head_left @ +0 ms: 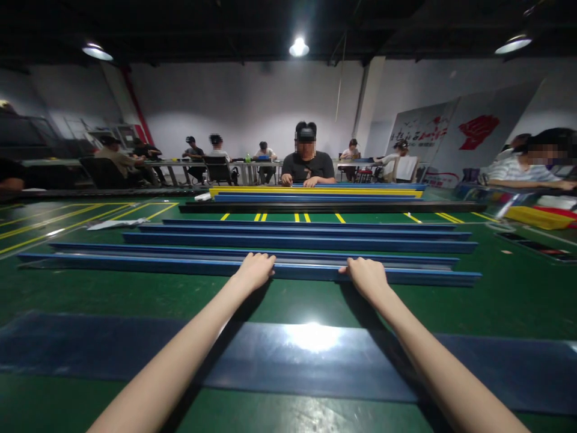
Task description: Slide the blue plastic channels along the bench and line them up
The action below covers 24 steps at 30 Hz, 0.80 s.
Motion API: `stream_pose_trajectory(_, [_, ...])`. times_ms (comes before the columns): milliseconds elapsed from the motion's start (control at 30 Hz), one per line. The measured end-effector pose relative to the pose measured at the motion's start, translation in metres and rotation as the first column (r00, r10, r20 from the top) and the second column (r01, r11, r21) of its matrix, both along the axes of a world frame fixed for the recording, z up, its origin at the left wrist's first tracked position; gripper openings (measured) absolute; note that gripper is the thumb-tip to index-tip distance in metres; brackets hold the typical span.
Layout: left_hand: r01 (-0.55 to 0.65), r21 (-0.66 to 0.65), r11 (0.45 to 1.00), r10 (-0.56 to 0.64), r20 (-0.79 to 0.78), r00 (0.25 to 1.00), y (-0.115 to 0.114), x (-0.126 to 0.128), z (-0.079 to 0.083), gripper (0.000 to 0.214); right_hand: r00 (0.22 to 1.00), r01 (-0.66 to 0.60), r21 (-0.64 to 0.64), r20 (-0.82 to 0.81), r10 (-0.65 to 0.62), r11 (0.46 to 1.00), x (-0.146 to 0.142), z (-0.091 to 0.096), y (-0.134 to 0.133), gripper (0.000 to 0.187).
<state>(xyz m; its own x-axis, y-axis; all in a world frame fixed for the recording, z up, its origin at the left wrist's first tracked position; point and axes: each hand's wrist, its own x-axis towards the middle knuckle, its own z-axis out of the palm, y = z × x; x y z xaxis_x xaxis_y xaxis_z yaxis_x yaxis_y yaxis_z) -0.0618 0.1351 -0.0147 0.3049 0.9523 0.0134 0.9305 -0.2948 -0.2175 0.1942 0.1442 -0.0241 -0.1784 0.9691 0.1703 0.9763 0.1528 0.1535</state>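
A long blue U-shaped channel (309,272) lies across the green table (112,294) in front of me. My left hand (256,269) is closed over its near edge, left of the middle, with the fingertips partly hidden. Further right, my right hand (367,276) grips the same edge, its thumb against the near wall. Between my forearms and beyond them stretches a flat, shiny dark-blue strip (311,370). Behind the held channel are more blue channels (293,240), roughly parallel to it.
Farther back lie a yellow channel (315,192) and a long black bar (324,208). Across the table a person (309,165) in a dark shirt sits with both hands near a blue piece. White paper (119,224) is at left, a dark phone-like object (536,246) at right.
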Motion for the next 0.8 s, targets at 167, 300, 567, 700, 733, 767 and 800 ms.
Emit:
stream_pose_trajectory(167, [0.217,0.120,0.969,-0.229,0.096,0.969,0.005,0.057,-0.003,0.015,0.996,0.037,-0.026,-0.081,-0.039,0.999,-0.002,0.001,-0.011,0.052])
stream_pose_trajectory(300, [0.296,0.171,0.940,-0.318,0.114,0.941,0.008,0.093,-0.007,0.014,0.978,0.135,-0.001,-0.161,-0.133,0.991,0.025,0.007,-0.014,0.058])
stream_pose_trajectory(567, [0.277,0.177,0.944,-0.307,0.174,0.936,0.016,0.108,-0.016,0.010,0.909,0.269,-0.043,-0.318,-0.268,0.962,0.077,0.004,-0.013,0.044])
stream_pose_trajectory(700, [0.279,0.201,0.939,-0.314,0.168,0.935,0.018,0.103,-0.014,0.010,0.916,0.273,-0.064,-0.288,-0.279,0.960,0.079,-0.007,-0.018,0.040])
stream_pose_trajectory(733, [0.274,0.197,0.941,-0.308,0.169,0.936,0.017,0.101,-0.013,0.009,0.921,0.268,-0.065,-0.276,-0.276,0.961,0.079,-0.009,-0.019,0.040])
stream_pose_trajectory(767, [0.262,0.186,0.947,-0.295,0.174,0.940,0.016,0.098,-0.012,0.009,0.926,0.263,-0.065,-0.265,-0.270,0.963,0.080,-0.011,-0.019,0.039])
stream_pose_trajectory(800, [0.248,0.173,0.953,-0.279,0.182,0.943,0.015,0.095,-0.011,0.009,0.929,0.260,-0.064,-0.257,-0.267,0.964,0.081,-0.012,-0.020,0.039])
